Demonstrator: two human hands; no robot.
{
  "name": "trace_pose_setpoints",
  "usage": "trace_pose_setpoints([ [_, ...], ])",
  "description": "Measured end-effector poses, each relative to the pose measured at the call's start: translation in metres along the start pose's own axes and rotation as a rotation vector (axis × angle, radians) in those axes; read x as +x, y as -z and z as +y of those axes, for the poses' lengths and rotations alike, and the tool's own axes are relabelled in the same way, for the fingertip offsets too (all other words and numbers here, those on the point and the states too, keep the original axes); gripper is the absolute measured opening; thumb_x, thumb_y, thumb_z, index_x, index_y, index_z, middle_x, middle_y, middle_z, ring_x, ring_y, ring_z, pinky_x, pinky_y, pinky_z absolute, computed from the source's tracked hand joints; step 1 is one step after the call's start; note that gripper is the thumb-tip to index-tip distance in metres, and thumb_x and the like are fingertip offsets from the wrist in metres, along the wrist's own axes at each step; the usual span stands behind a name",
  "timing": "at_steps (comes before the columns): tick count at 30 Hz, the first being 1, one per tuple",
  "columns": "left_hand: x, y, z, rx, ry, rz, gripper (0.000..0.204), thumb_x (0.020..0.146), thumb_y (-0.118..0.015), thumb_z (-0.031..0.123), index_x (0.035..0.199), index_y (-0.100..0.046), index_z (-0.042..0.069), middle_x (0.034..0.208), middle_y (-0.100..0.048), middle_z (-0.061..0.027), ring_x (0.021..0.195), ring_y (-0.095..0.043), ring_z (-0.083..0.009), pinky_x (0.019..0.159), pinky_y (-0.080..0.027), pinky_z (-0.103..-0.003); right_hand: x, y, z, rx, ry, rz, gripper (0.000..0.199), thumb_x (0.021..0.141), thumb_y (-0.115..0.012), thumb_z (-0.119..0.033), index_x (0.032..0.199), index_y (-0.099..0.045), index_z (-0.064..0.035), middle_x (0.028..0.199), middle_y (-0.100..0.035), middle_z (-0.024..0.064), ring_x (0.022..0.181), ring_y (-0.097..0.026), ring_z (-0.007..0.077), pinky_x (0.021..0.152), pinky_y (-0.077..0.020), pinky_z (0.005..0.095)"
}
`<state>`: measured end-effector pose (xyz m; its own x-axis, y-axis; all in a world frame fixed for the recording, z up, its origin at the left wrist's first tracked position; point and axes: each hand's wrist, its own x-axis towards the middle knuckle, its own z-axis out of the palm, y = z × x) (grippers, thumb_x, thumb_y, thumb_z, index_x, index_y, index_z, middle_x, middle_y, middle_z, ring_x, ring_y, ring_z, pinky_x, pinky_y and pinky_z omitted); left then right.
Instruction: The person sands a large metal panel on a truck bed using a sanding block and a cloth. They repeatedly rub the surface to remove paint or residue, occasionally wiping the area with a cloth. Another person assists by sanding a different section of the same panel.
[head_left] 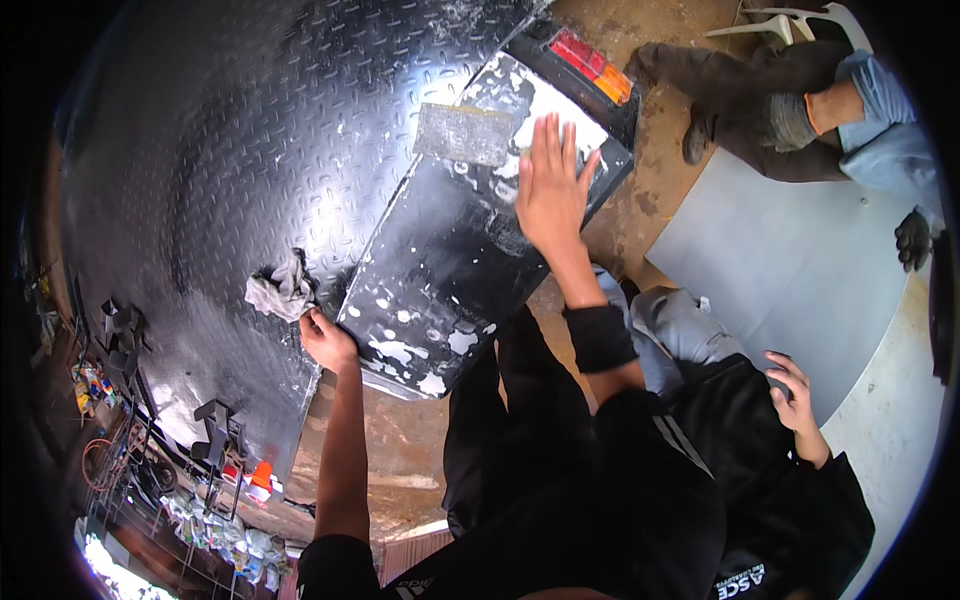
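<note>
We press our right hand flat, fingers wide, on the black panel, the grey sanding block just past them, while our left hand grips the panel's edge beside the rag.

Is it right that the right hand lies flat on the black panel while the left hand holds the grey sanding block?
Not quite. The head view shows the left hand at a crumpled grey rag; the sanding block lies untouched. The right hand does lie flat on the black panel.
</note>
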<state>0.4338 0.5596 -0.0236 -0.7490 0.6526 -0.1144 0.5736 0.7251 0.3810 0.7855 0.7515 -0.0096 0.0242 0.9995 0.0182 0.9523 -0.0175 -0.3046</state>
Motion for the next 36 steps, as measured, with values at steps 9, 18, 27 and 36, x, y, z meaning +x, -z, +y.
trace_pose_setpoints([
  [9,0.0,-0.003,0.001,-0.022,-0.01,-0.01,0.04,0.098,-0.045,0.037,0.104,-0.064,0.002,0.097,-0.066,-0.0222,0.091,-0.059,-0.0406,0.082,-0.042,-0.049,0.022,-0.001,0.001,-0.032,0.031,0.0,0.058,0.103,-0.034,-0.03,0.156,-0.026,-0.0067,0.164,-0.023,0.0065,0.152,-0.016,0.0294,0.119,-0.0051,0.0606],
  [18,0.003,-0.007,0.012,-0.071,-0.035,-0.03,0.044,0.099,-0.045,0.036,0.105,-0.063,-0.004,0.101,-0.065,-0.0251,0.094,-0.058,-0.0428,0.083,-0.041,-0.05,0.082,-0.011,0.004,-0.038,-0.049,0.176,0.058,0.103,-0.035,-0.029,0.154,-0.029,-0.0041,0.164,-0.023,0.009,0.152,-0.015,0.0295,0.12,-0.0039,0.0599],
  [27,-0.001,0.001,0.013,-0.034,0.016,-0.029,0.04,0.099,-0.044,0.035,0.103,-0.065,0.001,0.1,-0.066,-0.0232,0.092,-0.059,-0.0423,0.083,-0.042,-0.049,0.023,-0.002,-0.002,-0.016,0.025,0.018,0.058,0.102,-0.035,-0.028,0.155,-0.028,-0.0038,0.163,-0.025,0.0106,0.152,-0.015,0.0299,0.12,-0.0026,0.0583],
  [36,-0.001,0.002,0.008,-0.041,0.057,-0.051,0.041,0.099,-0.046,0.036,0.106,-0.064,0.0,0.1,-0.066,-0.0232,0.094,-0.058,-0.0418,0.084,-0.042,-0.049,0.037,0.001,0.015,-0.054,0.202,-0.068,0.058,0.103,-0.035,-0.03,0.156,-0.027,-0.0084,0.164,-0.023,0.0058,0.152,-0.016,0.0267,0.12,-0.0057,0.0585],
])
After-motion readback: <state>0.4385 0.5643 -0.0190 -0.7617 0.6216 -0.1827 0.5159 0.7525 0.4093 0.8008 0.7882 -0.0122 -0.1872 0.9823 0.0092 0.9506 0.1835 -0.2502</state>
